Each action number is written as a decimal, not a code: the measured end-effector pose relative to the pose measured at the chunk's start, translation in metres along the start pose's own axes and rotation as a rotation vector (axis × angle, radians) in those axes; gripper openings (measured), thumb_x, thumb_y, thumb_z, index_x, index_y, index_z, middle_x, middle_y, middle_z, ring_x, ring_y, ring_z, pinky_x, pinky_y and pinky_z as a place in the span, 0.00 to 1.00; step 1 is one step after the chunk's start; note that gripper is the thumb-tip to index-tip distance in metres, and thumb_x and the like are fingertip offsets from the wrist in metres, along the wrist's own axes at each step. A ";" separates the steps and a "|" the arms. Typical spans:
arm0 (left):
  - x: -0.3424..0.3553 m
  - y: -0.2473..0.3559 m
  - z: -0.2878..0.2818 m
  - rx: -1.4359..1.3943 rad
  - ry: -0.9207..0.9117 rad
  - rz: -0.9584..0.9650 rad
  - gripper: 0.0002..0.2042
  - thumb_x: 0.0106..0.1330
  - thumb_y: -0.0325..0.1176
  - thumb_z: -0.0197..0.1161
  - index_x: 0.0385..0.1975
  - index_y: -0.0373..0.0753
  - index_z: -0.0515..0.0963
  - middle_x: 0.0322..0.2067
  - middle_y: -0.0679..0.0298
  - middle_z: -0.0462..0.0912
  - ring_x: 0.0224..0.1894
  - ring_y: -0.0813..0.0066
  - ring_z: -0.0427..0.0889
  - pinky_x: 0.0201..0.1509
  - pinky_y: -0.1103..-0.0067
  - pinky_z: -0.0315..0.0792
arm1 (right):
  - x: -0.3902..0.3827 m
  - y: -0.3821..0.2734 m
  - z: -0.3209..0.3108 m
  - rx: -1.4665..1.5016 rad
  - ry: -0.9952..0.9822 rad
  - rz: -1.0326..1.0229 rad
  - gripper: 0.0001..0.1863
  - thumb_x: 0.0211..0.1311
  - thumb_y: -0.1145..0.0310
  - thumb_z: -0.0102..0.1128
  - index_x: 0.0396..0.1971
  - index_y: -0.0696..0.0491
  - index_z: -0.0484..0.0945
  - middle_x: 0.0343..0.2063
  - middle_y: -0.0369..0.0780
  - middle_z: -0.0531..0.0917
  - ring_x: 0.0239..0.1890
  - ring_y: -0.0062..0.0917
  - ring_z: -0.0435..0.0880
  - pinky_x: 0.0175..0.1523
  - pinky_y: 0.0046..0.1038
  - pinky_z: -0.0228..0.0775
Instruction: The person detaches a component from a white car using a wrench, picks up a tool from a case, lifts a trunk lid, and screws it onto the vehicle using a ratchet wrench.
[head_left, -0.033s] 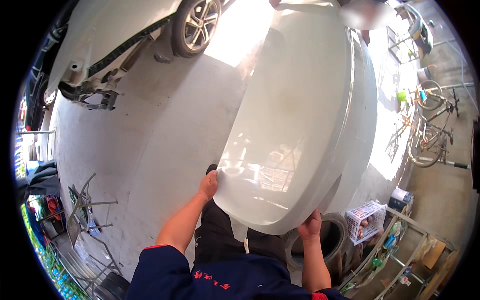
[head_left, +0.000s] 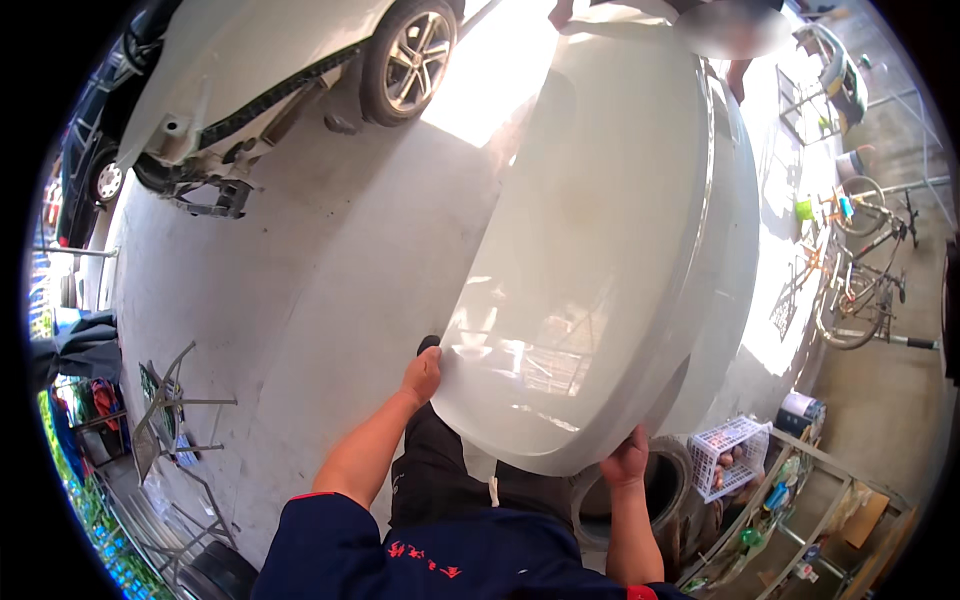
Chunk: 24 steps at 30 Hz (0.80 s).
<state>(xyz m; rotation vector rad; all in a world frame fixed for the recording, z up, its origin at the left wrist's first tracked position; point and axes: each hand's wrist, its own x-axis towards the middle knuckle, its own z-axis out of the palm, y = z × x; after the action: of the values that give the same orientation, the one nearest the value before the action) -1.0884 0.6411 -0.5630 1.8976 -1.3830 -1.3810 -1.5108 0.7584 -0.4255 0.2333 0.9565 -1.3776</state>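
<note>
Floor (head_left: pixel 330 290): pale, below white panel (head_left: pixel 590 230)
Panel: probably stiff, slick, scratchable; hold edges
Hands: left (head_left: pixel 422 375), right (head_left: pixel 627 458) grasp its near end

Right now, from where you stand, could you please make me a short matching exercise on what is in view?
1. Left grip
2. Right grip
3. Plastic crate
4. White car

A. In the upper left of the picture
B. At the near right end of the pale panel
C. Has rounded brown things inside
D. At the near left corner of the pale panel

Pairs: 1-D, 2-B, 3-C, 4-A
</note>
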 end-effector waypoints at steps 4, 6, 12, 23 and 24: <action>-0.103 0.130 -0.054 0.021 0.091 0.214 0.20 0.76 0.42 0.44 0.34 0.31 0.76 0.33 0.38 0.80 0.39 0.37 0.79 0.46 0.56 0.71 | -0.115 -0.065 0.099 -0.030 -0.157 -0.139 0.22 0.79 0.54 0.46 0.60 0.52 0.77 0.51 0.35 0.85 0.53 0.28 0.83 0.59 0.35 0.76; -0.160 0.184 -0.088 -0.044 0.127 0.222 0.20 0.75 0.42 0.45 0.34 0.31 0.78 0.34 0.38 0.81 0.41 0.35 0.80 0.47 0.53 0.71 | -0.161 -0.084 0.125 -0.241 -0.237 -0.404 0.24 0.78 0.51 0.47 0.60 0.52 0.77 0.53 0.36 0.84 0.57 0.29 0.81 0.62 0.35 0.74; -0.274 0.256 -0.195 -0.106 0.176 0.297 0.21 0.75 0.42 0.44 0.33 0.30 0.78 0.35 0.37 0.82 0.42 0.34 0.80 0.49 0.53 0.72 | -0.251 -0.105 0.193 -0.960 0.010 -1.180 0.24 0.78 0.54 0.46 0.59 0.58 0.77 0.52 0.39 0.82 0.53 0.30 0.81 0.64 0.33 0.71; -0.378 0.276 -0.488 0.137 0.173 0.589 0.19 0.74 0.36 0.43 0.35 0.28 0.79 0.34 0.43 0.84 0.38 0.51 0.85 0.44 0.62 0.76 | -0.416 0.084 0.410 -0.360 0.337 -1.723 0.34 0.80 0.53 0.37 0.24 0.63 0.82 0.27 0.45 0.88 0.35 0.34 0.87 0.56 0.35 0.75; -0.394 0.279 -0.519 0.350 0.215 0.705 0.17 0.74 0.34 0.44 0.38 0.28 0.78 0.33 0.44 0.84 0.39 0.52 0.85 0.43 0.62 0.77 | -0.429 0.093 0.421 -0.468 0.438 -1.950 0.31 0.79 0.58 0.37 0.23 0.61 0.82 0.26 0.44 0.88 0.34 0.32 0.87 0.50 0.35 0.78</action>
<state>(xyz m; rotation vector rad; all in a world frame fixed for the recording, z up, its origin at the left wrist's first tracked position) -0.7678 0.7628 0.0577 1.4430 -2.0010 -0.6077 -1.2011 0.8142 0.0951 -1.1236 1.9777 -2.7420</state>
